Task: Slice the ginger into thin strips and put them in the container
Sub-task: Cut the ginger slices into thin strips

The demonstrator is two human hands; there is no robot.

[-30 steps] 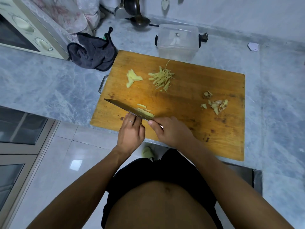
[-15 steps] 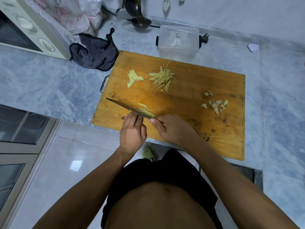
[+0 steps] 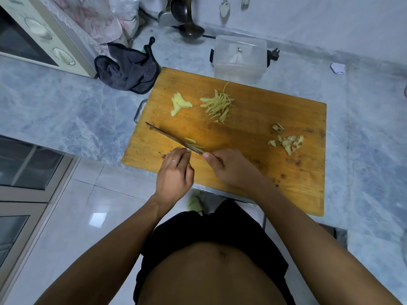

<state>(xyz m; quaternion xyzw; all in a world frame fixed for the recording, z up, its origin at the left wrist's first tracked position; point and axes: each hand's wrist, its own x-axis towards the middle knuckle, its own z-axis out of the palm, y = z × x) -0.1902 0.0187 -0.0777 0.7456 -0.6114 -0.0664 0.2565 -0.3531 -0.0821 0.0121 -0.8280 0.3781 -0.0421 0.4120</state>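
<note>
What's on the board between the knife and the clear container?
In the head view, the pile of cut ginger strips lies between the knife and the container, with bare cutting board around it.

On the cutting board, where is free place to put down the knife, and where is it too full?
Bare wood shows in the middle of the cutting board, between the pile of strips and the peel scraps, and at its near right corner. It is crowded at the near left, where the left hand, knife and right hand work.

Home kitchen: marble counter [image 3: 66,111], microwave [image 3: 41,38], ladle [image 3: 189,25], cutting board [image 3: 253,155].
</note>
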